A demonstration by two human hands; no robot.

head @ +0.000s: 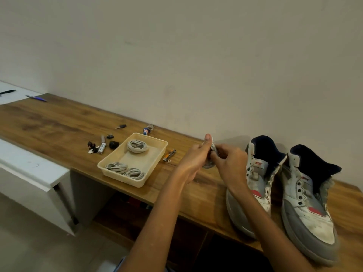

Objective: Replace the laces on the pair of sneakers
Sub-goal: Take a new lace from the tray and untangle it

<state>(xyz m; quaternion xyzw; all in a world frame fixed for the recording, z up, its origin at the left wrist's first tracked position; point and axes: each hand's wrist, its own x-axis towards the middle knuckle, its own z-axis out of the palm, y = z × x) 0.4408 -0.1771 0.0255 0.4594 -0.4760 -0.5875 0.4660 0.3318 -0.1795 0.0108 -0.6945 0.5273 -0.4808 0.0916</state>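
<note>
Head view of a wooden tabletop (59, 122) set against a plain wall. Near the centre, the left hand (193, 159) grips a coiled grey lace (211, 156) with its fingers curled round the bundle and its thumb raised, while the right hand (228, 161) pinches the same coil from the 3 o'clock side; both hands hold it just above the table. At 3 o'clock from the hands stand two worn white-and-grey high-top sneakers, the left sneaker (253, 185) touching the right sneaker (306, 203), toes toward the viewer, eyelets showing no laces. At 9 o'clock from the hands lies a cream tray (157, 160) holding three further coiled laces (137, 146). A small metal tool with an orange part (169, 155) lies between tray and hands. At 10 o'clock from the tray lie a marker (101, 147) and several small dark objects, too small to identify. A blue pen (36, 98) lies at the far 9 o'clock end.
</note>
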